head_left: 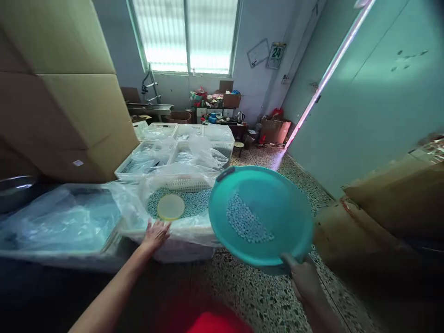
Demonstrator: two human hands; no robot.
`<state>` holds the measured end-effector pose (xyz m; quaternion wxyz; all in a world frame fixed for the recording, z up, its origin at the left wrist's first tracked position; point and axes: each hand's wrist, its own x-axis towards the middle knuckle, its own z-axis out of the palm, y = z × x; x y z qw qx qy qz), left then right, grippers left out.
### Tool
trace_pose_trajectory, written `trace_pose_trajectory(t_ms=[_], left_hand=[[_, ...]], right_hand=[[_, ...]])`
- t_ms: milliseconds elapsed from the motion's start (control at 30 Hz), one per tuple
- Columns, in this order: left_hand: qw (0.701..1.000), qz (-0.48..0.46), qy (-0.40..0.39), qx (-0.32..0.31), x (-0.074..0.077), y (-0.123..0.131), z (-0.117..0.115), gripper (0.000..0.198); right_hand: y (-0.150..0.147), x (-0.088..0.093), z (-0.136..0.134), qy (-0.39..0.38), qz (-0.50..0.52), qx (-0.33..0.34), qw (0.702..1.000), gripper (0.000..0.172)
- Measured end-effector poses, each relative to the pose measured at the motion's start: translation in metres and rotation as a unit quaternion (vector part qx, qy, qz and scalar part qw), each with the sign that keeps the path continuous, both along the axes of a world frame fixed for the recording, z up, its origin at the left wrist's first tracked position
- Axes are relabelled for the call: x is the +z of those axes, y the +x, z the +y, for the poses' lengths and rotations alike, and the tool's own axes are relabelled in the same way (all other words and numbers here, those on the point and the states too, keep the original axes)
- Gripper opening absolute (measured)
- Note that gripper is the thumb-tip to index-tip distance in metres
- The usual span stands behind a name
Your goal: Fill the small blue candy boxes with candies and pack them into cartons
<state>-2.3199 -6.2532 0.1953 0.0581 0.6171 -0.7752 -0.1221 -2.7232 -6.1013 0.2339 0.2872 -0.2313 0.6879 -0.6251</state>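
Note:
My right hand (303,277) grips the near rim of a round teal basin (260,215), held tilted over the floor, with a heap of small pale pellets (247,224) lying in it. My left hand (155,235) rests with fingers spread on the near edge of a white crate (180,240) lined with clear plastic. That crate holds a bed of the same pellets (194,201) and a round yellowish lid (170,206) lying on top.
More plastic-lined white crates (173,148) stand behind. A plastic-covered tray (58,222) sits to the left under stacked cardboard boxes (62,88). Cardboard (381,212) leans at the right by a green wall. Speckled floor (256,296) runs to a cluttered table (218,111).

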Motion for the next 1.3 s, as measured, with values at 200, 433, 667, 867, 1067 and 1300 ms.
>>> trace_pose_trajectory(t_ms=[200, 433, 667, 867, 1067, 1300], left_hand=[[0.958, 0.219, 0.182, -0.028, 0.011, 0.057, -0.081, 0.042], [0.924, 0.345, -0.038, -0.161, 0.081, -0.032, -0.229, 0.031], [0.923, 0.314, -0.134, -0.177, 0.052, -0.11, -0.329, 0.035], [0.965, 0.198, -0.091, -0.145, 0.024, -0.15, -0.334, 0.041], [0.966, 0.211, -0.02, -0.146, 0.029, -0.181, -0.286, 0.05], [0.942, 0.147, -0.006, -0.303, 0.036, -0.208, -0.263, 0.031]], right_hand=[[0.05, 0.018, -0.122, 0.046, -0.018, -0.02, 0.999, 0.054], [0.116, 0.035, -0.24, 0.042, -0.005, -0.041, 0.998, 0.043], [0.136, 0.047, -0.296, 0.047, 0.057, -0.023, 0.997, 0.035], [0.138, 0.032, -0.312, 0.053, 0.062, -0.05, 0.995, 0.042], [0.138, 0.012, -0.311, 0.039, 0.021, -0.067, 0.997, 0.048], [0.127, 0.0, -0.304, 0.028, 0.034, -0.096, 0.994, 0.056]])
